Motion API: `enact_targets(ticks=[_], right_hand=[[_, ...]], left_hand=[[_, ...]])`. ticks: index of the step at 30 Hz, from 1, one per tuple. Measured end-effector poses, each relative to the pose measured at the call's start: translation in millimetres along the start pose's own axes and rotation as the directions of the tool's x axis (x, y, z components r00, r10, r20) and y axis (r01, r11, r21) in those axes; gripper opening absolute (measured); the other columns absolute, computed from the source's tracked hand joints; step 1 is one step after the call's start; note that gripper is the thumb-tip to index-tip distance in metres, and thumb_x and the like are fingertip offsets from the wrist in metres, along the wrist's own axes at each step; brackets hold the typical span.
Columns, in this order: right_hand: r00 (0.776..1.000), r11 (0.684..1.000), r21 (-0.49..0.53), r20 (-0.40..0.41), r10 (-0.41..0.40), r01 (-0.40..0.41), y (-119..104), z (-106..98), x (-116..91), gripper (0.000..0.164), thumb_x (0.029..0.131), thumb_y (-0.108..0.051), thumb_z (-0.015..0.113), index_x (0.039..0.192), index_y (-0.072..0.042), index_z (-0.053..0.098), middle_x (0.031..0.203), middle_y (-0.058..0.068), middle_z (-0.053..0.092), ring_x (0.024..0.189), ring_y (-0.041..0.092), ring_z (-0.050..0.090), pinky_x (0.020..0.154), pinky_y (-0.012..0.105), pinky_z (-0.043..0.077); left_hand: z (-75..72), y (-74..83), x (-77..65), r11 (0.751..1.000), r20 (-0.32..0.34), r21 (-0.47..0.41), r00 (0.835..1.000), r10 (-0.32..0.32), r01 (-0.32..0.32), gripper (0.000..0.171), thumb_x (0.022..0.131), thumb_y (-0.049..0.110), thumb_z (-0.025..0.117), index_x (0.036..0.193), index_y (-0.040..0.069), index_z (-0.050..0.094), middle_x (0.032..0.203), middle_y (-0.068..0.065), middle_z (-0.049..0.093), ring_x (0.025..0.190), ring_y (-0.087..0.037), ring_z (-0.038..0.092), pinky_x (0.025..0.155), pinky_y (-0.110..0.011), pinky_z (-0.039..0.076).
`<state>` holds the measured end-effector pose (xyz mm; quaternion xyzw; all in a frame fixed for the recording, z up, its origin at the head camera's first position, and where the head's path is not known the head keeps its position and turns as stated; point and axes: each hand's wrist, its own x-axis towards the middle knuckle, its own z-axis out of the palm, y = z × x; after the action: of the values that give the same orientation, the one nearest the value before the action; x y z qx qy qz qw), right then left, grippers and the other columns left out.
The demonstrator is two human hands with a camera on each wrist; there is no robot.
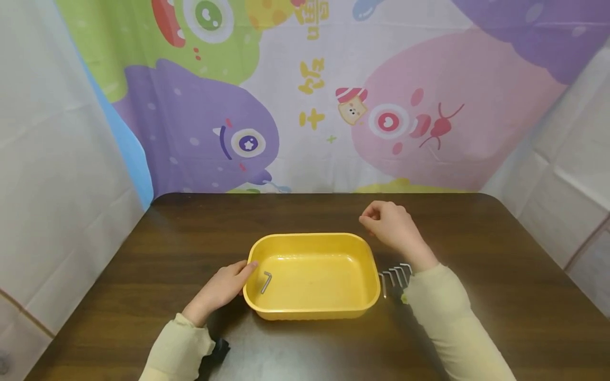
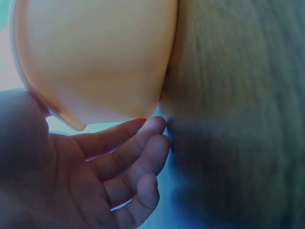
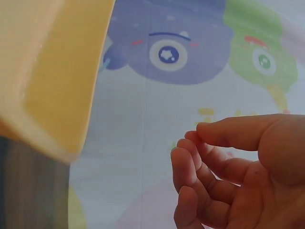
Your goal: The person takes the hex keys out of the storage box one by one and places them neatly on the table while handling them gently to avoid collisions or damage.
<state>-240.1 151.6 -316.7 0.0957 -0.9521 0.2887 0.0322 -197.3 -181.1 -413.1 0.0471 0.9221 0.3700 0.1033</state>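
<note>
A yellow plastic basin (image 1: 312,312) stands on the table in the head view. One L-shaped hex key (image 1: 266,282) lies inside, near its left end. My left hand (image 1: 221,286) holds the basin's left rim, thumb over the edge; the left wrist view shows the fingers against the outer wall (image 2: 100,57). Above the table, beyond the basin's right back corner, is my right hand (image 1: 393,225). Its fingers are loosely curled and its thumb is near the index fingertip; nothing shows between them. Several more hex keys (image 1: 392,277) lie in a row right of the basin, partly hidden by my right forearm.
The dark wooden table (image 1: 190,233) ends at a printed cartoon curtain (image 1: 305,159). Pale walls flank both sides. A small yellow-green thing (image 1: 405,298) peeks out beside my right sleeve. Something black (image 1: 219,350) shows by the left sleeve.
</note>
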Motion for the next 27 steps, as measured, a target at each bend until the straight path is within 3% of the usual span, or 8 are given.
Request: enact_targets(ticks=[11, 20, 27], right_hand=[[0.995, 0.998, -0.033, 0.076, -0.058, 0.061, -24.5, 16.6, 4.7, 0.023, 0.087, -0.033, 0.059, 0.074, -0.014, 0.065, 0.063, -0.001, 0.055, 0.055, 0.015, 0.045, 0.054, 0.027, 0.035], [0.984, 0.994, -0.078, 0.163, -0.066, 0.080, -45.0, 34.6, 8.8, 0.020, 0.086, -0.032, 0.060, 0.083, -0.015, 0.069, 0.071, -0.003, 0.063, 0.055, 0.014, 0.046, 0.052, 0.027, 0.035], [0.962, 0.982, -0.140, 0.258, -0.090, 0.129, -58.1, 48.5, 14.7, 0.015, 0.086, -0.029, 0.061, 0.084, -0.017, 0.069, 0.071, -0.004, 0.062, 0.056, 0.013, 0.045, 0.055, 0.028, 0.036]], left_hand=[[0.4, -0.1, -0.1, 1.000, -0.006, -0.004, 1.000, 0.008, -0.008, 0.048, 0.096, 0.045, 0.036, 0.114, 0.006, 0.056, 0.078, -0.002, 0.059, 0.068, -0.012, 0.054, 0.064, -0.028, 0.043], [1.9, 0.4, 0.9, 1.000, -0.005, 0.005, 1.000, 0.001, -0.001, 0.046, 0.096, 0.043, 0.036, 0.113, 0.005, 0.057, 0.073, -0.002, 0.056, 0.066, -0.013, 0.052, 0.063, -0.028, 0.042], [0.6, -0.8, 0.9, 1.000, -0.009, 0.008, 1.000, -0.005, 0.005, 0.047, 0.096, 0.045, 0.036, 0.111, 0.005, 0.057, 0.070, -0.002, 0.054, 0.065, -0.014, 0.051, 0.062, -0.028, 0.040]])
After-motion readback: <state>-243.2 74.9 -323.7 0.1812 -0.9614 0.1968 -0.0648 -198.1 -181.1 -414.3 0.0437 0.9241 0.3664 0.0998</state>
